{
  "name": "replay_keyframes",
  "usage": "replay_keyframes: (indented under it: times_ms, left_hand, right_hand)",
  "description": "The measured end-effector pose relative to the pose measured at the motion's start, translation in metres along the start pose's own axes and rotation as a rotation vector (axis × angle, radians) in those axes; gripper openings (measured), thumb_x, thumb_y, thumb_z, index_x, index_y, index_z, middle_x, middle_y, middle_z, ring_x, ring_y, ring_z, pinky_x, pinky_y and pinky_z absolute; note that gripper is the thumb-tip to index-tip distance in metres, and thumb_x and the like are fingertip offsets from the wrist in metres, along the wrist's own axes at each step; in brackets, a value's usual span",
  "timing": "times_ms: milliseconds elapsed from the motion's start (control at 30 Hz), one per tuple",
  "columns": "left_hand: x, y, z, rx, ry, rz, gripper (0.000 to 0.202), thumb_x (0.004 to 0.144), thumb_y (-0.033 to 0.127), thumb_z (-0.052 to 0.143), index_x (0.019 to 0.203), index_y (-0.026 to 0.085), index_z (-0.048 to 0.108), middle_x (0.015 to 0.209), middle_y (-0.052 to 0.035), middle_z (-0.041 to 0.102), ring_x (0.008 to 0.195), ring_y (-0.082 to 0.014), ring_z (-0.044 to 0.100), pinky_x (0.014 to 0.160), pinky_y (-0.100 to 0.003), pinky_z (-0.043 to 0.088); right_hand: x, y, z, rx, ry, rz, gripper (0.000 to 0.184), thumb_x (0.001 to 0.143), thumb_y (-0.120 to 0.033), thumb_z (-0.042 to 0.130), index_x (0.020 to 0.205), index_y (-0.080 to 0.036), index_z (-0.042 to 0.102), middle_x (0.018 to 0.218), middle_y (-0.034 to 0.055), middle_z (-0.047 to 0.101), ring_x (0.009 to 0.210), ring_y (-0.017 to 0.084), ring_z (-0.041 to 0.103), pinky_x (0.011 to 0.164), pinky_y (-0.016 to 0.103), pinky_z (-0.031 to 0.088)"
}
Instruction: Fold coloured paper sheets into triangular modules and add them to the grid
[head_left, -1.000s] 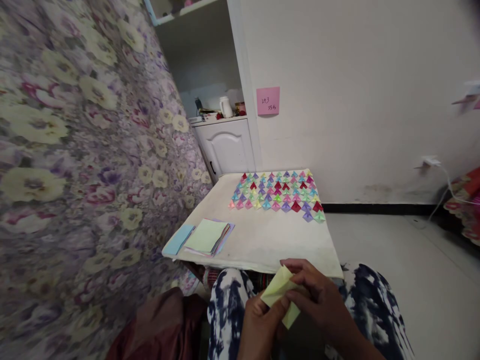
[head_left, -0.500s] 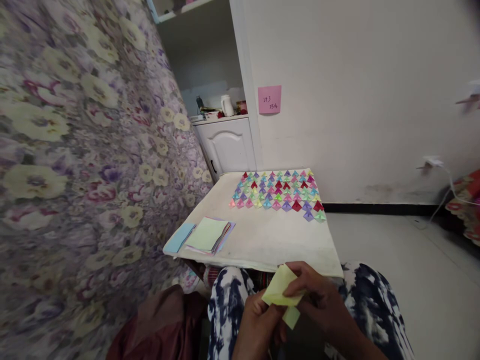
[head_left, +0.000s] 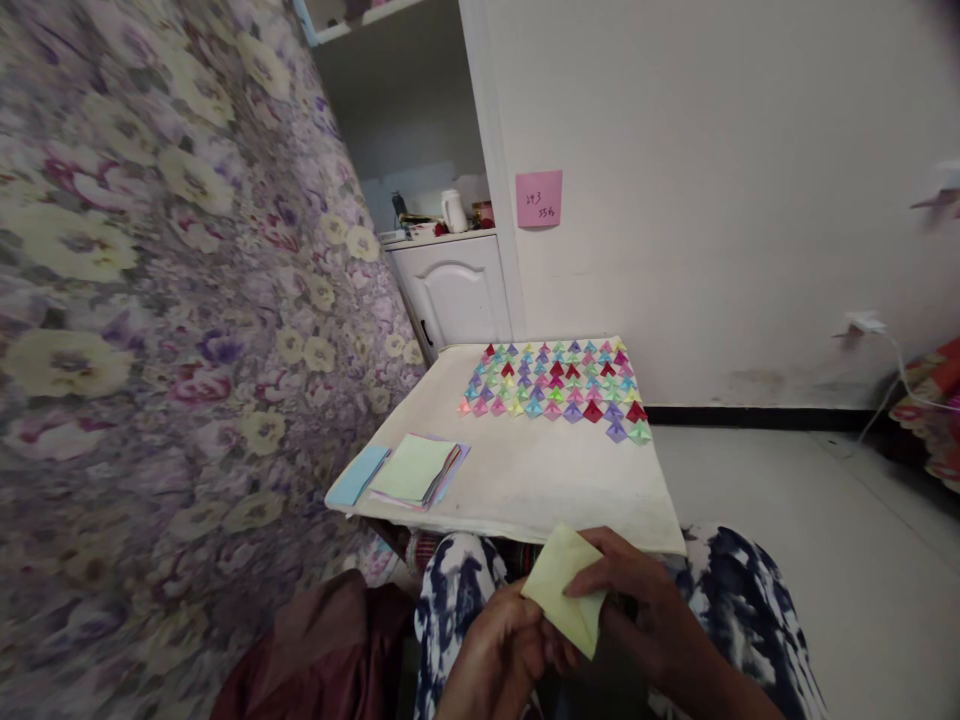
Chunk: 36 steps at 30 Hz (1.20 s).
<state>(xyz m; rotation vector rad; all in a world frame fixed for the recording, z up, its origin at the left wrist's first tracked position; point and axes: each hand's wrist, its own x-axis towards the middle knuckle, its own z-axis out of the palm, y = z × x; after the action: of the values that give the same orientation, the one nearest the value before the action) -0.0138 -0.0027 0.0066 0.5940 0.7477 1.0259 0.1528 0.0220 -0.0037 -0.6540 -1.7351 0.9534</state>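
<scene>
A pale yellow sheet of folded paper is held between my two hands, just in front of the table's near edge and above my lap. My left hand pinches its left corner from below. On the right side my right hand grips it, the fingers lying across its face and the thumb behind it. Several small folded paper pieces in many colours lie in rows on the far part of the table. A stack of square paper sheets, pale green on top, rests at the table's near left.
Blue paper lies left of the stack on the cream-covered table. A floral curtain hangs along the left. Behind stand a white cabinet and a wall with a pink note. Dark red cloth lies by my left leg.
A lower flap of the yellow paper stuck out beneath a crease before; now the paper shows as one flatter diamond. My left hand has shifted slightly left and down.
</scene>
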Motion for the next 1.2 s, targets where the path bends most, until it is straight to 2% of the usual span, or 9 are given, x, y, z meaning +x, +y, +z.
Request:
replay_keyframes:
  times_ms: [133,233,333,533,667,767,933,1067,1200]
  left_hand:
    - [-0.002,0.004,-0.003,-0.032,-0.036,-0.015,0.021,0.073,0.029,0.061,0.077,0.009,0.067,0.065,-0.0061,0.061,0.060,-0.0142,0.056,0.060,-0.025,0.043]
    - [0.001,0.001,-0.002,0.072,0.001,0.027,0.026,0.081,0.032,0.056,0.075,0.009,0.066,0.063,-0.0048,0.059,0.056,-0.0114,0.052,0.056,-0.023,0.039]
    - [0.004,-0.002,-0.001,0.216,0.010,0.035,0.027,0.079,0.034,0.059,0.071,0.009,0.065,0.059,-0.0030,0.057,0.051,-0.0092,0.047,0.051,-0.021,0.033]
    - [0.005,0.000,-0.004,0.556,0.153,0.163,0.035,0.077,0.041,0.060,0.060,0.010,0.064,0.047,-0.0014,0.056,0.046,-0.0086,0.042,0.048,-0.020,0.027]
    - [0.007,0.003,-0.003,0.679,0.167,0.155,0.036,0.075,0.044,0.060,0.061,0.011,0.065,0.047,-0.0008,0.057,0.045,-0.0099,0.044,0.048,-0.020,0.030]
    - [0.006,0.005,0.003,0.692,0.206,0.152,0.033,0.073,0.043,0.062,0.061,0.012,0.065,0.045,0.0003,0.056,0.044,-0.0101,0.044,0.046,-0.020,0.030]
    - [0.004,0.006,0.007,0.653,0.273,0.168,0.030,0.069,0.040,0.067,0.056,0.013,0.062,0.043,0.0011,0.055,0.042,-0.0095,0.045,0.044,-0.019,0.030]
    - [0.007,-0.001,0.005,0.532,0.309,0.165,0.024,0.063,0.035,0.073,0.066,0.012,0.065,0.046,0.0024,0.055,0.040,-0.0087,0.044,0.042,-0.019,0.029]
    - [0.010,-0.010,0.007,0.346,0.319,0.177,0.023,0.065,0.030,0.071,0.079,0.012,0.065,0.055,0.0015,0.059,0.046,-0.0084,0.045,0.045,-0.019,0.030]
  right_hand:
    - [0.001,0.000,-0.002,-0.042,-0.043,-0.021,0.040,0.070,0.004,0.044,0.091,-0.024,0.063,0.108,0.0038,0.056,0.091,0.016,0.059,0.076,0.026,0.046]
    - [0.002,-0.002,-0.002,-0.073,-0.078,-0.050,0.040,0.071,0.003,0.044,0.095,-0.024,0.063,0.110,0.0046,0.055,0.093,0.016,0.058,0.077,0.026,0.045]
    - [0.001,-0.005,-0.003,-0.060,-0.097,-0.040,0.037,0.073,0.000,0.044,0.093,-0.024,0.063,0.110,0.0047,0.055,0.095,0.017,0.058,0.078,0.026,0.045]
    - [-0.002,-0.004,-0.014,0.123,-0.078,0.126,0.022,0.082,-0.022,0.049,0.102,-0.023,0.059,0.117,0.0081,0.053,0.108,0.024,0.052,0.087,0.033,0.042]
    - [-0.002,0.001,-0.007,0.231,0.040,0.373,0.026,0.082,-0.032,0.052,0.106,-0.021,0.053,0.096,0.0070,0.062,0.086,0.021,0.060,0.073,0.031,0.046]
    - [0.000,0.000,0.005,0.235,0.139,0.501,0.031,0.078,-0.027,0.057,0.108,-0.020,0.051,0.093,0.0058,0.064,0.083,0.020,0.061,0.071,0.030,0.047]
    - [0.003,-0.004,0.014,0.253,0.165,0.515,0.028,0.074,-0.023,0.059,0.101,-0.018,0.054,0.088,0.0048,0.065,0.076,0.020,0.060,0.066,0.030,0.046]
    - [0.003,-0.005,0.017,0.253,0.227,0.531,0.026,0.073,-0.021,0.060,0.098,-0.017,0.054,0.088,0.0056,0.066,0.077,0.021,0.061,0.068,0.031,0.046]
    - [0.003,-0.005,0.021,0.246,0.258,0.527,0.025,0.074,-0.023,0.061,0.097,-0.018,0.055,0.089,0.0054,0.066,0.077,0.021,0.061,0.068,0.030,0.047]
